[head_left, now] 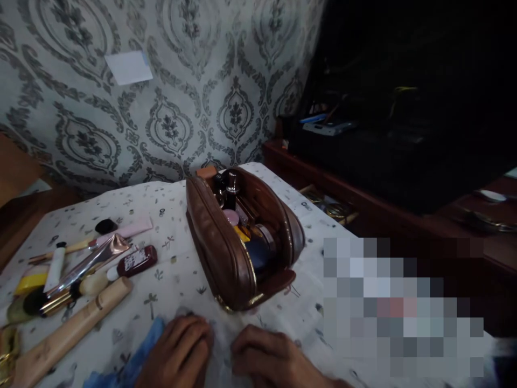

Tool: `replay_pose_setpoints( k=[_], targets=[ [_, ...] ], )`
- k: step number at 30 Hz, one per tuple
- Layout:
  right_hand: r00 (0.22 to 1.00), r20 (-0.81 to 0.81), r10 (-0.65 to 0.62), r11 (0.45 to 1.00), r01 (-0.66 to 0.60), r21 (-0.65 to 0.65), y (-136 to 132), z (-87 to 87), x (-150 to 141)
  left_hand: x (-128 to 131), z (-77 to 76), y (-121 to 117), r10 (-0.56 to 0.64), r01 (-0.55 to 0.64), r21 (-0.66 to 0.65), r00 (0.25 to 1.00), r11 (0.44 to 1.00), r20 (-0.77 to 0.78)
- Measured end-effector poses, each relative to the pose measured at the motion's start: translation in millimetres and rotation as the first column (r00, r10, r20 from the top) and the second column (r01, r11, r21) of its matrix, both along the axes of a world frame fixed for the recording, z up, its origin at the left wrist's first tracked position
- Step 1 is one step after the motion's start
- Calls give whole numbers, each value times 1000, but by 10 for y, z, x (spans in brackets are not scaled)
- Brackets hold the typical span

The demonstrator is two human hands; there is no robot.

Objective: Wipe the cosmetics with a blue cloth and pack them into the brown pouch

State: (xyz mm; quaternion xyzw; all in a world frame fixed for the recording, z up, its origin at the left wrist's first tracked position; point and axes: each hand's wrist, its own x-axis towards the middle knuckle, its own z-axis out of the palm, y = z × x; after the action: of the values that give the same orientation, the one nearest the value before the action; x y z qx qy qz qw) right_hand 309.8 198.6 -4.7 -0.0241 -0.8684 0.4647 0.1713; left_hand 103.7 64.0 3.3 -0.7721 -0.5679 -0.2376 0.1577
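Brown bag, unzipped, open cloth along its right edge, hands loosely curled.

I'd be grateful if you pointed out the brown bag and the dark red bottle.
Brown bag (200,221): head view, on its left side panel.
Dark red bottle (146,259): head view, on its body.

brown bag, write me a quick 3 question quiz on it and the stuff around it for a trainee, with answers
1. True or false: the bag is zipped shut.
2. Where does the dark red bottle lie? a) inside the bag b) left of the bag c) right of the bag
3. Fill in: the blue cloth is nearest the ____ hand.

Key: 1. False; 2. b; 3. left hand
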Motion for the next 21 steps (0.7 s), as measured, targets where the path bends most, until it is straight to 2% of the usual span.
replay_pose_setpoints(
  k=[3,7,10,12,15,17,19,21],
  targets=[
    [999,26,-43,996,41,84,-61,152,-10,111,47,-14,27,-27,5,999,1000,-23],
    [985,173,11,977,-47,209,-113,304,-100,179,13,-75,95,-94,17,985,995,-144],
    [970,243,12,963,-77,259,-136,369,-229,168,77,-137,157,-194,-136,958,972,-242],
    [977,213,-17,973,-33,231,-150,384,-350,119,168,-174,210,-277,-262,944,924,-255],
    [988,129,-85,991,70,115,-183,379,-601,-36,302,-216,327,-372,-353,927,858,-182],
    [985,129,-112,992,119,-52,-222,364,-810,-182,358,-238,420,-435,-374,899,819,-127],
    [978,179,-107,947,155,-280,-274,337,-1032,-341,385,-259,507,-502,-372,857,781,-94],
    [972,212,-105,864,195,-464,-329,288,-1234,-498,395,-274,582,-573,-333,809,749,-83]
  ],
)
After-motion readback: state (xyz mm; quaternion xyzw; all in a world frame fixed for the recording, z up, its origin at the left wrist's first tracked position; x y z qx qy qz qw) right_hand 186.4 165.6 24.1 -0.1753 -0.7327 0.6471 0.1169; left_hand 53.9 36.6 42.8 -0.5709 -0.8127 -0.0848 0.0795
